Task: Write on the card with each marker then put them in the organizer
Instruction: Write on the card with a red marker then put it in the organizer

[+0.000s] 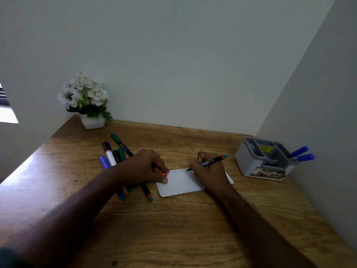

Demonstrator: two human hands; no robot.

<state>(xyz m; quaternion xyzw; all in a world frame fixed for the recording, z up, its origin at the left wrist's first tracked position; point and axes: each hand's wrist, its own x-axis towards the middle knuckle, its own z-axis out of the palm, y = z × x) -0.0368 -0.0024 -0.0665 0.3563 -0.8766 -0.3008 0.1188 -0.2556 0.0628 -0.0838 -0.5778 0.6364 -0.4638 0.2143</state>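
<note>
Gripping a black marker [210, 161] with a red band and teal end, the right hand [209, 170] had its fingers curled round the barrel and the tip down on the white card [181, 182], right by some blue letters along the top edge; the card lay flat on the wooden desk [173, 225], roughly in the middle. The left hand [144, 167] sat at the card's left edge with its thumb pressing down on the corner; its fingers were curled round a small orange-red cap [163, 173], with something dark poking out beside it that I honestly couldn't make out. Under and behind that hand was a loose pile of markers [114, 155], black, green, blue and one with a white body, spread out on the desk left of the card; a couple of ends stuck out nearer the viewer too. Off at the right, up against the wall, stood the grey organizer [257, 161]; two blue markers [301, 154] were leaning out of its right-hand compartment. A white pot of white flowers [85, 99] sat at the back left corner.
</note>
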